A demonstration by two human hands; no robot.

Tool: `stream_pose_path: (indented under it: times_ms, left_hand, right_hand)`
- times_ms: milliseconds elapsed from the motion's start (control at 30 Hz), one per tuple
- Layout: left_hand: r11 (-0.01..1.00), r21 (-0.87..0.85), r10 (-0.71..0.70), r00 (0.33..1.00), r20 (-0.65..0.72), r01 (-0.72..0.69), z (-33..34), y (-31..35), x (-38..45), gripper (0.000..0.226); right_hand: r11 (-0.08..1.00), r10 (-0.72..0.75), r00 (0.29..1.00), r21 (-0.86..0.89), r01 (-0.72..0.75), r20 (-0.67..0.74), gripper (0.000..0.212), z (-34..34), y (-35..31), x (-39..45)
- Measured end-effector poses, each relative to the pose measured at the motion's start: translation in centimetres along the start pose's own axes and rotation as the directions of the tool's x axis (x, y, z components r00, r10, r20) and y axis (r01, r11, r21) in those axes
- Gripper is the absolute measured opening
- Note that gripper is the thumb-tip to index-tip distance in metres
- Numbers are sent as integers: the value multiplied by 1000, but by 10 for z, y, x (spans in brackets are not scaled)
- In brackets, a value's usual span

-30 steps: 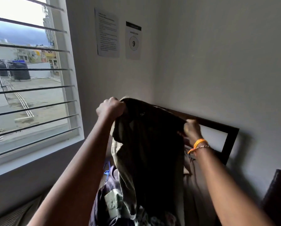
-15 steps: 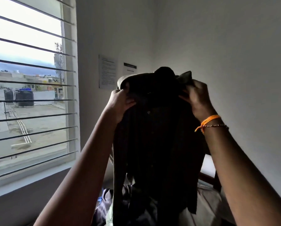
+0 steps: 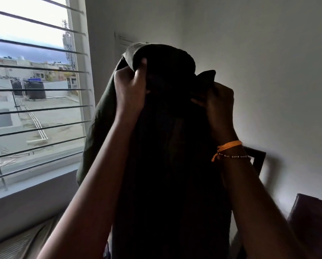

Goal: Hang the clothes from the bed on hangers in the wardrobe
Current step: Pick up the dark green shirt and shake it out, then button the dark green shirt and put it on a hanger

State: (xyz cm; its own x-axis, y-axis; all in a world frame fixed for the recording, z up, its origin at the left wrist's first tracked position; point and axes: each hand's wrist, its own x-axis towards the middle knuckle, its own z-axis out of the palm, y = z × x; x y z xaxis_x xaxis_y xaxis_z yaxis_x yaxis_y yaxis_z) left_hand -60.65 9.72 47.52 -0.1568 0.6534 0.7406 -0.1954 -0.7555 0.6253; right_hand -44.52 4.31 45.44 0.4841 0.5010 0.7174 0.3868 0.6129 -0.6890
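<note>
A dark olive-green garment (image 3: 171,156) hangs full length in front of me, held up high by its top edge. My left hand (image 3: 130,90) grips the left side of that top edge, the cloth bunched over its fingers. My right hand (image 3: 219,107), with an orange thread and a bead bracelet on its wrist, grips the right side. The garment hides the bed and the other clothes below. No hanger and no wardrobe are in view.
A barred window (image 3: 35,101) fills the left, with its sill below. A dark wooden headboard (image 3: 257,161) stands against the white wall (image 3: 277,81) behind my right wrist. A dark piece of furniture (image 3: 311,221) sits at the lower right.
Both hands have lifted the garment from chest height up to face height and come closer together. The garment now hangs nearer the camera and covers the pile of clothes seen earlier.
</note>
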Motion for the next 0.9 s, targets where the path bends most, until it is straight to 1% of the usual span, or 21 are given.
stream_pose_path:
  times_ms: [67, 133, 200, 267, 300, 333, 367, 400, 433, 467, 500, 567, 600, 633, 667, 700, 733, 767, 833, 867, 900]
  left_hand:
    - [992, 116, -39, 999, -28, 42, -4, -33, 13, 66]
    - [968, 198, -153, 988, -38, 157, -8, -74, 25, 69]
    - [915, 273, -295, 954, -49, 297, -11, -127, 33, 70]
    - [824, 373, -438, 897, -57, 426, -16, -194, 30, 65]
    - [770, 419, -514, 857, -38, 481, -20, -227, 22, 62]
    - [711, 462, -599, 801, 3, 530, -25, -259, 10, 60]
    - [651, 496, -690, 720, 72, 575, -30, -290, -7, 59]
    - [584, 528, -779, 609, 149, 617, -35, -315, -29, 56]
    - [505, 572, -852, 480, 210, 647, -43, -343, -56, 55]
    - [416, 635, -907, 350, 236, 650, -51, -367, -85, 55]
    - [334, 708, -942, 233, 240, 623, -60, -393, -116, 55]
    - [207, 829, -973, 25, 227, 519, -78, -432, -177, 51]
    - [160, 873, -976, -60, 210, 460, -85, -448, -204, 49]
    - [131, 904, -972, -127, 198, 406, -92, -462, -228, 48]
    - [112, 925, -967, -174, 185, 363, -96, -472, -248, 47]
    - [98, 934, -967, -190, 171, 342, -100, -482, -266, 47]
    - [90, 941, -971, -183, 156, 326, -102, -487, -279, 44]
    - [93, 946, -977, -154, 147, 311, -103, -494, -291, 38]
    - [100, 949, -991, -53, 121, 299, -105, -505, -308, 30]
    - [97, 948, -995, 19, 96, 303, -105, -509, -313, 27]
    - [101, 940, -992, 109, 69, 325, -105, -512, -317, 24]
  right_hand:
    - [996, 75, 997, 38, -76, 14, 25, 16, 27, 2]
    - [992, 127, 992, 13, -127, 23, 25, 33, 65, 6]
    - [980, 196, 980, -31, -195, 25, 23, 50, 115, 11]
    - [941, 338, 941, -45, -336, 28, 22, 68, 176, 11]
    - [905, 424, 904, -53, -422, 43, 21, 75, 210, 8]
    - [858, 513, 855, -82, -508, 79, 20, 82, 246, 1]
    - [794, 608, 782, -139, -592, 136, 19, 87, 284, -10]
    - [717, 696, 691, -246, -652, 195, 17, 89, 321, -28]
    - [630, 773, 593, -381, -676, 225, 15, 88, 358, -51]
    - [540, 835, 504, -509, -671, 221, 24, 85, 391, -78]
    - [468, 875, 438, -600, -649, 207, 33, 81, 418, -108]
    - [384, 916, 340, -703, -598, 211, 36, 71, 457, -172]
    - [362, 928, 295, -744, -562, 228, 34, 67, 470, -201]
    - [346, 936, 256, -776, -528, 243, 32, 63, 482, -228]
    - [338, 939, 234, -802, -493, 253, 31, 59, 493, -251]
    - [335, 939, 237, -816, -472, 248, 29, 56, 502, -269]
    - [335, 936, 271, -812, -478, 226, 27, 53, 510, -283]
    - [339, 927, 324, -794, -505, 189, 24, 51, 519, -293]
    - [337, 895, 443, -732, -592, 54, 16, 48, 534, -305]
    - [340, 870, 493, -699, -629, -20, 12, 48, 541, -306]
    - [352, 844, 531, -673, -650, -71, 12, 49, 546, -306]
